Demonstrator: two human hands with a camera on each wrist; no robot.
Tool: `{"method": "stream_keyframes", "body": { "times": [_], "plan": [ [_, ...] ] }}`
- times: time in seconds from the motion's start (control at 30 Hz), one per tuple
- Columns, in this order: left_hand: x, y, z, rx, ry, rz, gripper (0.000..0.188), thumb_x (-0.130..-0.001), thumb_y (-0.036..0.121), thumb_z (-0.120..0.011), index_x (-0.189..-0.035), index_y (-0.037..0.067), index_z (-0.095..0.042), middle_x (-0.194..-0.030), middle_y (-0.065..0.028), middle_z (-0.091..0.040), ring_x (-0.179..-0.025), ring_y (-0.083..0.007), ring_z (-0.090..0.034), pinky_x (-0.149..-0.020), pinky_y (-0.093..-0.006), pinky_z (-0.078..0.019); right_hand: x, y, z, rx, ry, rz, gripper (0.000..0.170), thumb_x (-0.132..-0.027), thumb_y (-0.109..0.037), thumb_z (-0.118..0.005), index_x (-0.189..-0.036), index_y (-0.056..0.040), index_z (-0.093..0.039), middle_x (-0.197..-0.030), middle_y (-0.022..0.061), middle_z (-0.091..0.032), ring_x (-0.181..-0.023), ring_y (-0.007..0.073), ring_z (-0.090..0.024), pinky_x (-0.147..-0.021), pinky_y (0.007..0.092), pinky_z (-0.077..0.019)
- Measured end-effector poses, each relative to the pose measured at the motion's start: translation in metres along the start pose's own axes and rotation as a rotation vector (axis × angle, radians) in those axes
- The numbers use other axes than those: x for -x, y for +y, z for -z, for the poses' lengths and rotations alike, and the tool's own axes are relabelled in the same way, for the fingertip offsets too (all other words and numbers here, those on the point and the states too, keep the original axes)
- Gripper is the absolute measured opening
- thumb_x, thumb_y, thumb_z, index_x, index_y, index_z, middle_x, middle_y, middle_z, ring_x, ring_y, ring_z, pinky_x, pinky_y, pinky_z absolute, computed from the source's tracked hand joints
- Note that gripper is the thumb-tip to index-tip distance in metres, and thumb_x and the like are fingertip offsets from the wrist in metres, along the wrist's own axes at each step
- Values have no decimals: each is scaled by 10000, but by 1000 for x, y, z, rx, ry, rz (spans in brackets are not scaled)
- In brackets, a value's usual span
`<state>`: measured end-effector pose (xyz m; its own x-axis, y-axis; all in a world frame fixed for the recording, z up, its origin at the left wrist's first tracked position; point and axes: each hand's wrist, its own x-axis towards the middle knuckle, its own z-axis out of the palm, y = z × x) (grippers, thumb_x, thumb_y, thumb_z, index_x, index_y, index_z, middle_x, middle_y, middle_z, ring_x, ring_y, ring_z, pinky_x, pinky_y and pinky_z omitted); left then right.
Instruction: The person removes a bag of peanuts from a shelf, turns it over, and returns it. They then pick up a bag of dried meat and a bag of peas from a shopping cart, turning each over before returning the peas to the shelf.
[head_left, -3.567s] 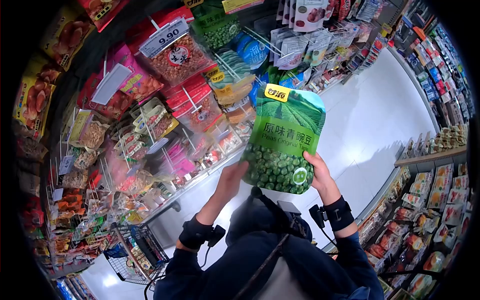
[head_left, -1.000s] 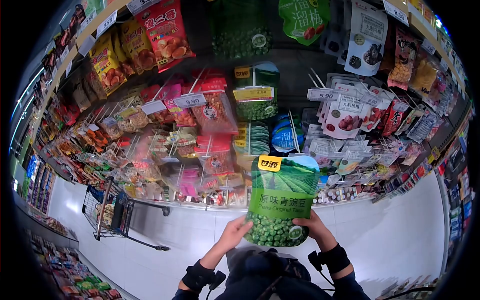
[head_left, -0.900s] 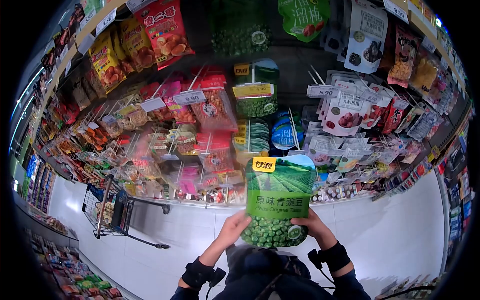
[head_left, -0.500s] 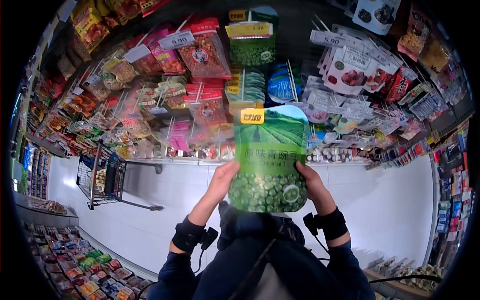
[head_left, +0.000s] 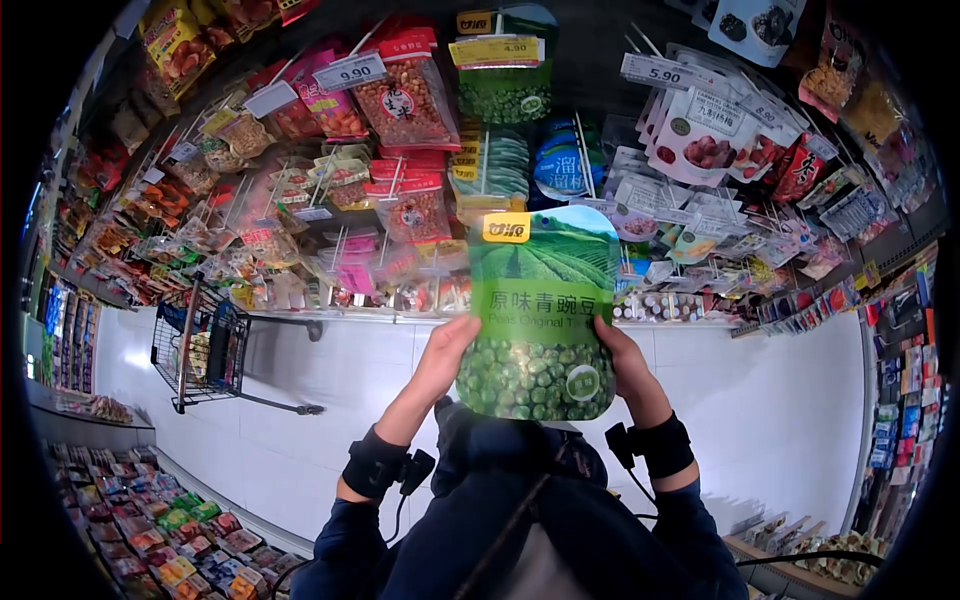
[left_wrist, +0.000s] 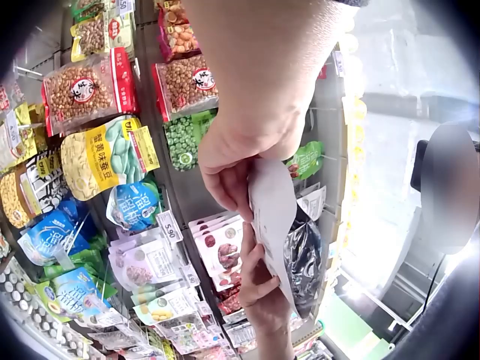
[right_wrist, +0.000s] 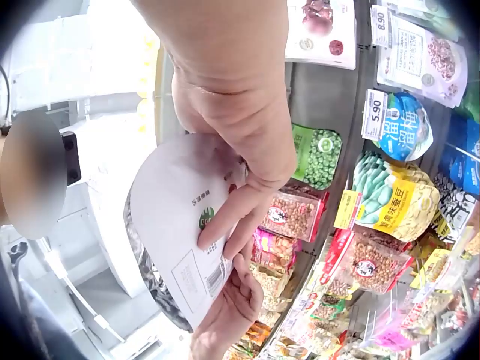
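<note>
A green pouch of peas is held upright between both hands, its printed front facing the head camera. The left hand grips its left edge, thumb at the front. On the right edge, the right hand pinches it the same way. From the left wrist, the left hand has its fingers at the pouch's edge. In the right wrist view, fingers of the right hand lie across the pale back of the pouch.
Hooks ahead hold bagged snacks, among them red nut bags, another green pea pouch and white pouches. A shopping cart stands on the floor at left. More shelves line the lower left and the right side.
Since the earliest frame the view has turned toward the shelf. Over the last second the pouch and both hands rose in the picture as the view tilted down; both hands keep their grip.
</note>
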<state>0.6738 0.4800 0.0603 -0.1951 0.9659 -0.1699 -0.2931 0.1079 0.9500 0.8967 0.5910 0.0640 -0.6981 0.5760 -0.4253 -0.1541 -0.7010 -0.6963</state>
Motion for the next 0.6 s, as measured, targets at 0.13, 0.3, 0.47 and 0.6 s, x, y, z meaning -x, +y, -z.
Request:
{"method": "stream_keyframes", "body": {
  "times": [0.13, 0.3, 0.47, 0.6],
  "plan": [
    [-1, 1, -5, -30, 9, -23, 337, -887, 191, -401, -1119, -44, -469, -1042, -55, -545, -930, -95, -492, -823, -225, -370, 3, -1, 0, 56, -57, 43, 464, -830, -316, -496, -1133, 27, -416, -1034, 100, -533, -898, 175, -538, -780, 295, -432],
    [0, 3, -6, 11, -32, 9, 336, -891, 180, -400, -1145, -33, -458, -1102, -47, -521, -1013, -93, -447, -889, -227, -317, 3, 3, 6, 92, -42, 72, 457, -807, -237, -543, -1151, 27, -399, -1059, 103, -520, -924, 179, -529, -790, 305, -433],
    [1, 2, -7, -25, -56, -27, 328, -886, 163, -408, -1150, -26, -454, -1108, -43, -516, -1008, -90, -447, -885, -230, -323, 7, 0, 6, 110, -51, 60, 410, -819, -195, -532, -1151, 17, -416, -1078, 82, -511, -950, 150, -502, -806, 274, -404],
    [-4, 9, -11, -73, -82, -81, 315, -878, 155, -426, -1139, -18, -458, -1066, -25, -527, -963, -76, -457, -851, -228, -344, 11, 1, 11, 122, -53, 51, 400, -811, -177, -537, -1141, 18, -426, -1063, 78, -522, -940, 149, -507, -804, 271, -404]
  ]
}}
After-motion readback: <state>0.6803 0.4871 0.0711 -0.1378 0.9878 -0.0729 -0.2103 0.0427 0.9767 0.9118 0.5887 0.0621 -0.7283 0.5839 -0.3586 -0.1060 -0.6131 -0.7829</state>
